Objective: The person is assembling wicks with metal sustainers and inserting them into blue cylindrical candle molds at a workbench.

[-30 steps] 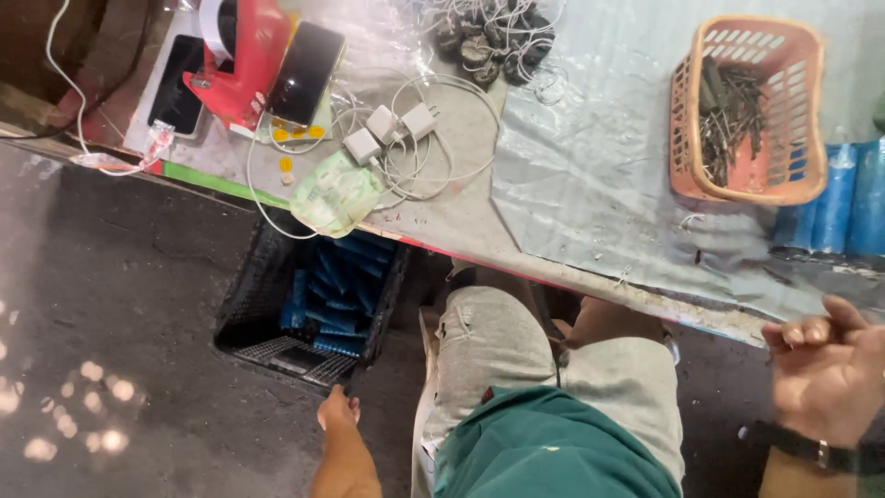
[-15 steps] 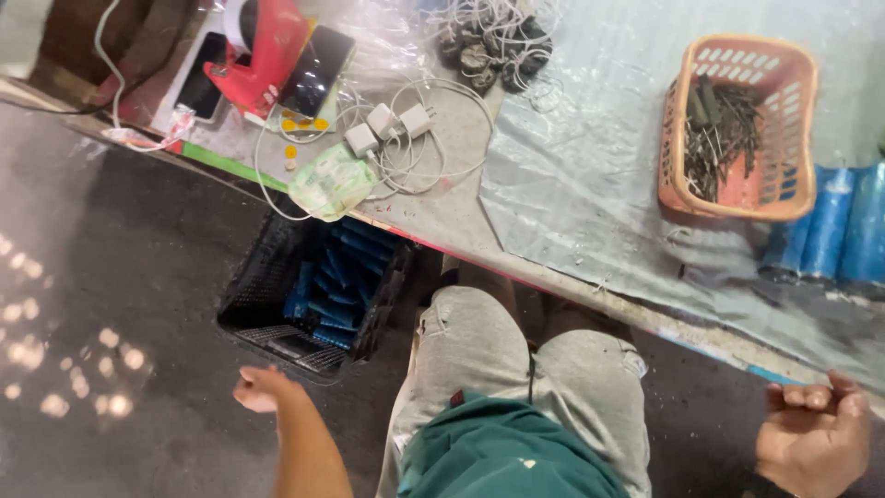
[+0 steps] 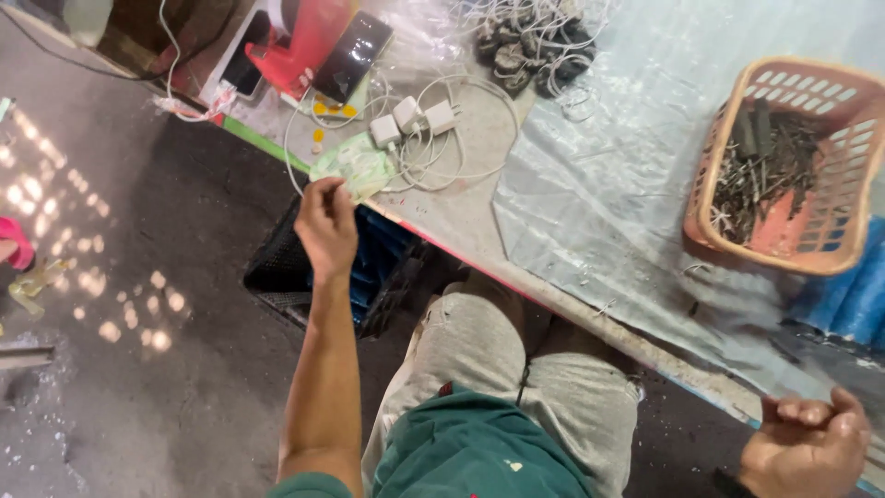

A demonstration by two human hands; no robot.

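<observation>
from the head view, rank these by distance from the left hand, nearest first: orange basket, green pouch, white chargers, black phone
1. green pouch, at the fingertips of the left hand
2. white chargers, just beyond the pouch
3. black phone, at the table's far edge
4. orange basket, far right

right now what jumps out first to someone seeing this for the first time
The left hand reaches up to the table edge, its fingers at a pale green crumpled bag beside white chargers with looped cables. At the right, an orange plastic basket holds dark metal pieces on a sheet of clear plastic. The right hand sits loosely curled at the bottom right corner, holding nothing visible.
</observation>
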